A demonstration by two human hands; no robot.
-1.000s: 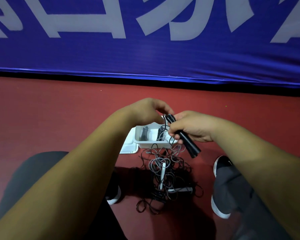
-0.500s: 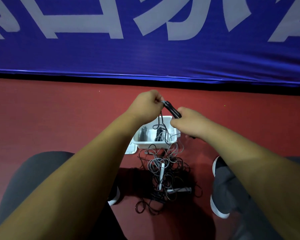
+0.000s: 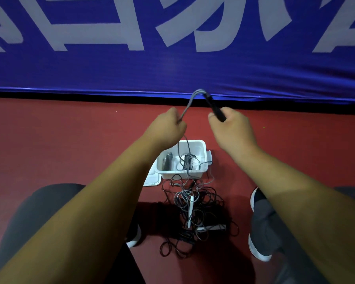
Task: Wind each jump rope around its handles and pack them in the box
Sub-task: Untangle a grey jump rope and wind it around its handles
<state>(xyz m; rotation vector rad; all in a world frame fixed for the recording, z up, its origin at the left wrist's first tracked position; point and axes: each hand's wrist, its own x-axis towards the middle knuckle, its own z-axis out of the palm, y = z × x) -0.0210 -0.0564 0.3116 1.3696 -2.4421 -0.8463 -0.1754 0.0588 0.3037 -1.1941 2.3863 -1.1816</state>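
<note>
Since half a second ago the hands are being carried up and apart: they were nearly touching just over the box, and now a gap is being kept between them, far out over the floor (image 3: 70,140). The right hand (image 3: 232,130) is being closed round a black handle (image 3: 215,108), whose far end is being pointed up and left onto the lower hem of the banner (image 3: 172,64). The left hand (image 3: 168,128) is being closed in a fist on a grey cord (image 3: 190,101). The cord is blurred and is being stretched from the fist up to the handle's far end, so that a peak is being formed between the hands.

From under the left hand the cord is being let down into the white box (image 3: 203,144), which is sitting open on the floor between the forearms. A dark handle (image 3: 167,162) is being held at the box's left side, and a second one (image 3: 187,159) near its middle with cord about it; how tidily it is wound cannot be told. A white lid (image 3: 152,180) is lying flat just left of the box, partly hidden by the left forearm.

Just near of the box a pile (image 3: 205,199) of black and grey cords is lying tangled, with a white handle (image 3: 191,208) in its middle. It is being flanked by two shoes (image 3: 258,249).
</note>
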